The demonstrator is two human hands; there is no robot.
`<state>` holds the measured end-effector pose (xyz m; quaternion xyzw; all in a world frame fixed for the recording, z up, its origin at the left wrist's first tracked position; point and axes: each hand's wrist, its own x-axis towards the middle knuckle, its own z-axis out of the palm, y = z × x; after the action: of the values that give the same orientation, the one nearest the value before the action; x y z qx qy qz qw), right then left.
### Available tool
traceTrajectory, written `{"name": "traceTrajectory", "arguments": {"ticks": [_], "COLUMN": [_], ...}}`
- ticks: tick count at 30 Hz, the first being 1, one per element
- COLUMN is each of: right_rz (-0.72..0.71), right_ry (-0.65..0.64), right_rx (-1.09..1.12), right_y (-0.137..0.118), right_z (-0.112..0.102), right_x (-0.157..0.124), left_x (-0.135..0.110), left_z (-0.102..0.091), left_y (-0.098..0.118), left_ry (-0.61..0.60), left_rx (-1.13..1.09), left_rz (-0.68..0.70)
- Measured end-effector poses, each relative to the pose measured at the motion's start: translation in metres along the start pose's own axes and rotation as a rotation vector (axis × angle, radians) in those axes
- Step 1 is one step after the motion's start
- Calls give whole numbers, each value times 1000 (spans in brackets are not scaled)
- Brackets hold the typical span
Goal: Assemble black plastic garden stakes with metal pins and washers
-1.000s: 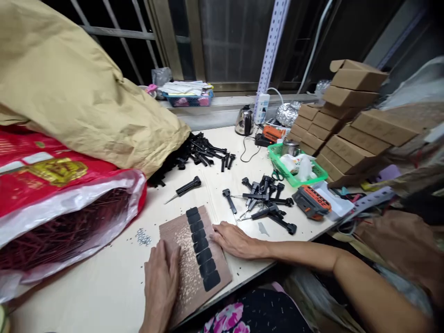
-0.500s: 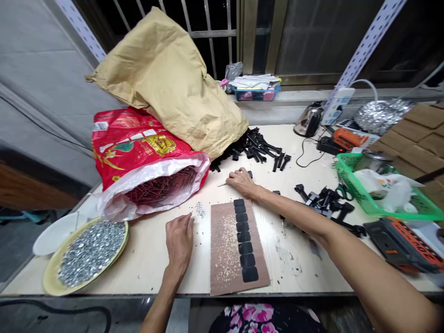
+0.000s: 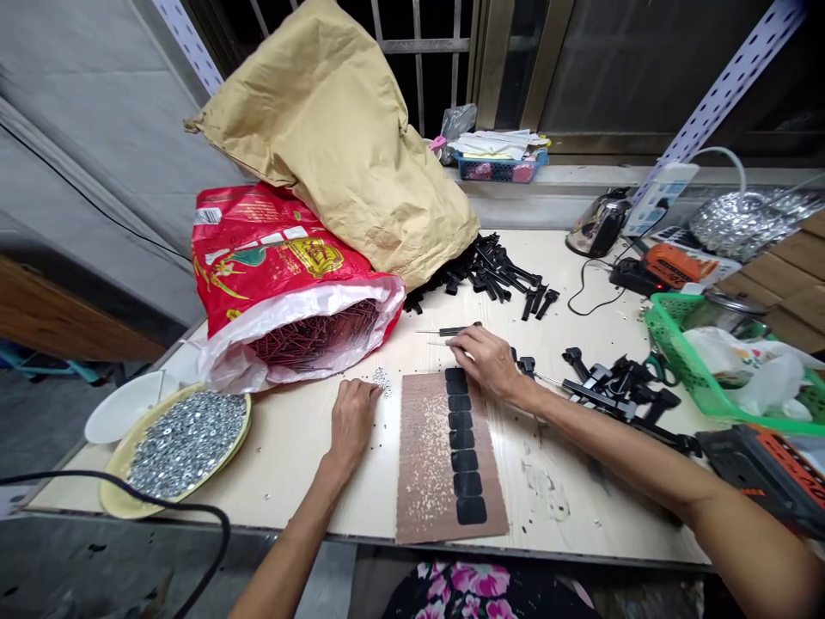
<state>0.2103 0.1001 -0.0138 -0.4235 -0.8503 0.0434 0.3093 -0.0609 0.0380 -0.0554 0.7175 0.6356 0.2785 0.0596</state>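
Observation:
My left hand (image 3: 351, 419) lies on the table with its fingers stretched forward, the tips at a small heap of silver nuts (image 3: 382, 379). My right hand (image 3: 485, 363) rests at the top edge of a brown board (image 3: 425, 460). Its fingers are pinched on a thin metal pin (image 3: 438, 344) that points left. A row of black pads (image 3: 461, 438) runs down the board. Just beyond the right hand lies a black-handled pin (image 3: 455, 330).
A red bag of dark rods (image 3: 302, 340) and a tan paper sack (image 3: 348, 137) fill the back left. A yellow dish of nuts (image 3: 184, 443) sits front left. Black plastic parts (image 3: 503, 275), a green basket (image 3: 670, 344) and an orange tool (image 3: 766, 468) lie to the right.
The view swung left, then steadied. My right hand went from the board's edge out to the pins and came back to the board's top. My left hand slid off the board toward the nuts.

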Motion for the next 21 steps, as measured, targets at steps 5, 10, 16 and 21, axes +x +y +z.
{"name": "traceTrajectory", "arguments": {"ticks": [5, 10, 16, 21], "right_rz": [35, 11, -34, -48], "right_ry": [-58, -91, -90, -87], "right_rx": [149, 169, 81, 5], "right_y": [-44, -73, -91, -96], "right_z": [0, 15, 23, 19], "right_x": [-14, -9, -3, -5], "left_x": [-4, -4, -5, -4], "left_z": [-6, -14, -25, -34], "left_y": [3, 16, 40, 58], "left_ry": [39, 47, 110, 166], "left_rx": [-383, -1117, -1408, -1417], "left_rz": [-337, -776, -878, -810]}}
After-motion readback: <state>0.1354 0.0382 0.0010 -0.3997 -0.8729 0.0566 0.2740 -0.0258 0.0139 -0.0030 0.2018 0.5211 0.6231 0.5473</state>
